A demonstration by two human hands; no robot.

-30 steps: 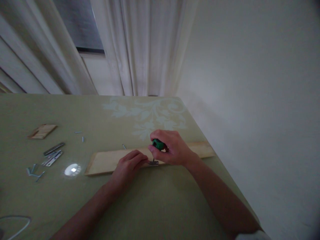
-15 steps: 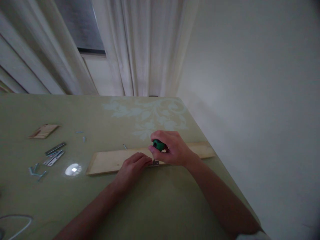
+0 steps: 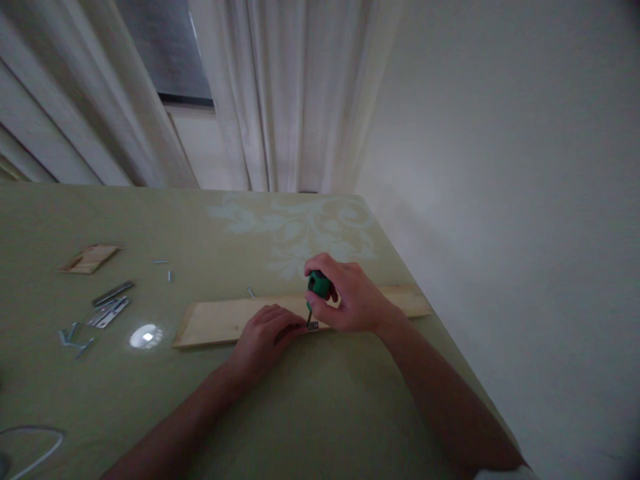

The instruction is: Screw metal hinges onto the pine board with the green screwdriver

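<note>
My right hand (image 3: 357, 297) is closed round the green handle of a screwdriver (image 3: 318, 284). Its thin shaft points down, the tip at a small metal hinge (image 3: 313, 326) on the near edge of a long wooden board (image 3: 215, 320). My left hand (image 3: 265, 333) rests over that near edge, its fingers pressed together at the hinge's left end and covering part of it. Whether a screw sits under the tip is too small to tell. Beyond the board's far edge a single screw (image 3: 251, 292) lies on the table.
On the green table (image 3: 325, 413), several loose screws (image 3: 75, 343), metal hinges (image 3: 110, 310) and a small wood piece (image 3: 91, 259) lie to the left. Two more screws (image 3: 169, 275) are farther back. A white cable (image 3: 55, 440) curves at lower left. The wall (image 3: 500, 200) borders the right edge.
My right hand has lifted and tilted slightly, so the screwdriver's shaft now shows below its handle. My left fingers stay at the hinge, covering a little more of it.
</note>
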